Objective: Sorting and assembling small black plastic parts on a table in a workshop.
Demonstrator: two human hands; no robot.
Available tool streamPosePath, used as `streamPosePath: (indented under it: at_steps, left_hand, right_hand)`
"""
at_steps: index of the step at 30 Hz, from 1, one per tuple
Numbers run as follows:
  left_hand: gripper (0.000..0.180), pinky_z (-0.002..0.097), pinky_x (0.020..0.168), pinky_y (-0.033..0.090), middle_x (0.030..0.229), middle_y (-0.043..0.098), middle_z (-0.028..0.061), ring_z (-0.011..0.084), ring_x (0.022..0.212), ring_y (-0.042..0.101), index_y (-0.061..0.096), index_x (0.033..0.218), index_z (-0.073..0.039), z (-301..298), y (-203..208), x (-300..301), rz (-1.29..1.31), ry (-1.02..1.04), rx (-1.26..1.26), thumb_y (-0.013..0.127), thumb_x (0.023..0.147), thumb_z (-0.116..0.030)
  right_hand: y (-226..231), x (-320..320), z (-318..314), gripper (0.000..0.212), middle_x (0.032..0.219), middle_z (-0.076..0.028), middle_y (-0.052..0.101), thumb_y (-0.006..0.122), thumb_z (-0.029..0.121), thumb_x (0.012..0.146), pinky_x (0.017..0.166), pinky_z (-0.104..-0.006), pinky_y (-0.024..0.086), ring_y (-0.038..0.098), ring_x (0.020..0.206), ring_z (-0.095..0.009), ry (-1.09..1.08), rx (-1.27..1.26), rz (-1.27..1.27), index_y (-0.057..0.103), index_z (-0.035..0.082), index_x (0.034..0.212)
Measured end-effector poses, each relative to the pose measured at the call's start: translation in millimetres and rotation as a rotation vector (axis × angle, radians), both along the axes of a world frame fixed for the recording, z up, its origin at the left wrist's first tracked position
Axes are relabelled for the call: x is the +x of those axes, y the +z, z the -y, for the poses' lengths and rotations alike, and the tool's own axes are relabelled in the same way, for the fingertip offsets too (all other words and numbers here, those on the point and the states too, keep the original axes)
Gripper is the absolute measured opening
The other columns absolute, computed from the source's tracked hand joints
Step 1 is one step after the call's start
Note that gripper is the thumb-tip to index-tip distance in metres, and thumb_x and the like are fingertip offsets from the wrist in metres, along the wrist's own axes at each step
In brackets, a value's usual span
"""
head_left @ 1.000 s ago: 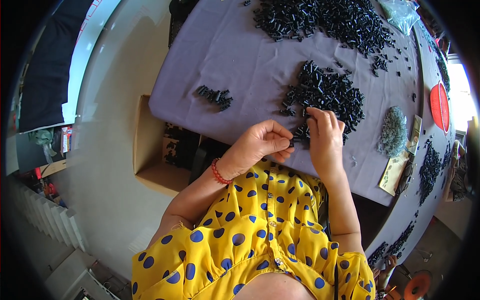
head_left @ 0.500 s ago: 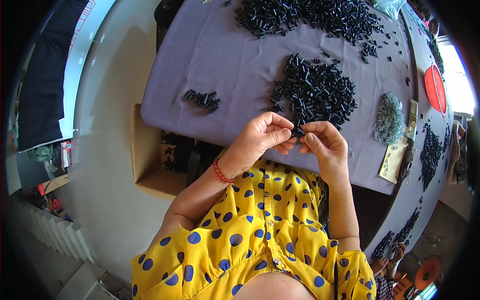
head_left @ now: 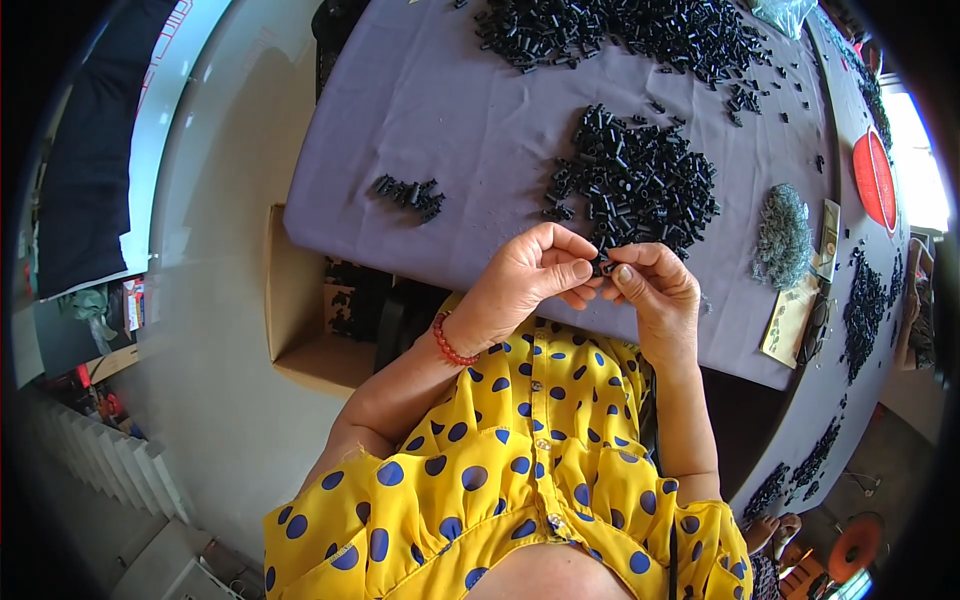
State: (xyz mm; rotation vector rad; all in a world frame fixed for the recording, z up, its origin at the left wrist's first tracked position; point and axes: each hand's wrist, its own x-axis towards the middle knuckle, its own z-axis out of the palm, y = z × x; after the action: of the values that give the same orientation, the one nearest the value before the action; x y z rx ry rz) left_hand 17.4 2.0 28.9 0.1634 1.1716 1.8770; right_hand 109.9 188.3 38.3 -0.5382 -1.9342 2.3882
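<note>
Just in front of a pile of small black tube-shaped parts [head_left: 645, 185], my two hands meet at the near table edge. My left hand [head_left: 540, 270], with a red bead bracelet at the wrist, pinches a small black part [head_left: 600, 264] between thumb and forefinger. From the other side my right hand [head_left: 655, 290] has its thumb and forefinger closed at the same part. Fingers cover most of it, so its exact shape cannot be made out. A smaller cluster of black parts [head_left: 410, 196] lies to the left on the purple-grey tablecloth [head_left: 440, 130].
Another large heap of black parts [head_left: 640, 35] spreads over the far side. Toward the right are a grey-green tangle of fine pieces [head_left: 783, 240], a yellowish card [head_left: 787, 325], glasses [head_left: 815, 330] and a red basket [head_left: 874, 180]. An open cardboard box [head_left: 300, 340] stands below the table's left edge.
Both hands stay together in nearly the same place, with the fingers slightly shifted. The black part shows a little more between the fingertips. The whole view has moved slightly.
</note>
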Motion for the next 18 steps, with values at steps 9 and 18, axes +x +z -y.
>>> streamPosePath:
  at_steps: [9,18]
  left_hand:
    - [0.021,0.0277,0.081,0.059,0.101,0.072,0.0088,0.0144,0.089,0.071,0.06,0.118,0.0,-0.5,-2.1,1.5,0.02,-0.011,-0.002,0.065,0.102,-0.013]
    - [0.019,0.0283,0.082,0.059,0.102,0.073,0.0088,0.0147,0.09,0.072,0.061,0.118,0.0,-0.7,-2.3,2.3,0.027,-0.004,-0.015,0.061,0.105,-0.014]
  right_hand:
    - [-0.4,-0.6,4.8,0.021,0.104,-0.007,0.074,0.07,-0.001,0.095,0.075,-0.0221,0.058,0.069,0.083,-0.009,-0.064,-0.069,-0.027,0.069,0.001,0.116]
    - [-3.7,0.0,3.7,0.022,0.109,-0.005,0.072,0.067,-0.006,0.096,0.082,-0.0243,0.059,0.069,0.094,-0.01,-0.003,-0.042,-0.041,0.067,0.001,0.117]
